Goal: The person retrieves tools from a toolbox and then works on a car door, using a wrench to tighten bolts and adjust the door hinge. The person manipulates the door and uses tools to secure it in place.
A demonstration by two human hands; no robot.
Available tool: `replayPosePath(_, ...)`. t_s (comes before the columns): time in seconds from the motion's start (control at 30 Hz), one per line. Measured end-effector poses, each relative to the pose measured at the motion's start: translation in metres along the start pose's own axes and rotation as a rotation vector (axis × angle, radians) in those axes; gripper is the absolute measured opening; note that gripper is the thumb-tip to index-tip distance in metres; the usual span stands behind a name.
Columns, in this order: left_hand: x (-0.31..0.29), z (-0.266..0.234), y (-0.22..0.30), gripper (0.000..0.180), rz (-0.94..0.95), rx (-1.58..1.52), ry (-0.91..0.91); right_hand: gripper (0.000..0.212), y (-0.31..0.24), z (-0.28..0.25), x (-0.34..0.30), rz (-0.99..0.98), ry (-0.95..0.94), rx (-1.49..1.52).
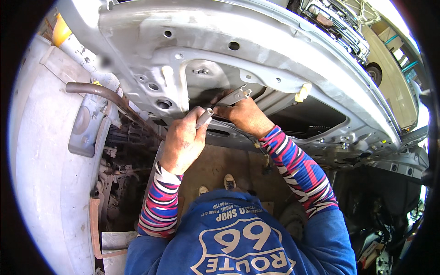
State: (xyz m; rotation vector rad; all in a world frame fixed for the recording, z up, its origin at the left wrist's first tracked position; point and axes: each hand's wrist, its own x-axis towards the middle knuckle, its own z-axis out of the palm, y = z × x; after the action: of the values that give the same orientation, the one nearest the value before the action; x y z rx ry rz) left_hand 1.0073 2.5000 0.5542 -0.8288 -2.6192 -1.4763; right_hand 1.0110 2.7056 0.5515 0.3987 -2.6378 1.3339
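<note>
A grey car body panel [151, 64] with cut-out openings spans the area in front of me. My left hand [185, 140] is closed round a short light-grey tube-shaped piece [205, 118], its hollow end pointing up. Close beside it, at the lower edge of the panel's left opening, my right hand [245, 117] has its thumb and fingers closed about a flat light-grey metal piece [237, 95]. Some of those fingertips are in shadow inside the opening. A thin dark cable [245, 134] hangs below my right wrist.
At the left stands a pale body panel [46, 119], with a brown bent pipe [98, 90] jutting across beside it. A yellow tab [302, 93] sits on the grey panel. A beige vehicle [389, 68] is at the far right, and dark mechanical parts [112, 178] lie low at the left.
</note>
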Motion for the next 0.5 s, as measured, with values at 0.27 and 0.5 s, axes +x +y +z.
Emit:
replayPosePath(0.27,-0.004,0.010,-0.018,0.013,0.067,-0.106,0.059,0.019,0.004,-0.004,-0.011,-0.239,-0.027,-0.136)
replayPosePath(0.5,-0.006,0.018,-0.023,0.027,0.121,-0.127,0.092,0.033,-0.003,-0.003,0.012,-0.249,-0.265,-0.135)
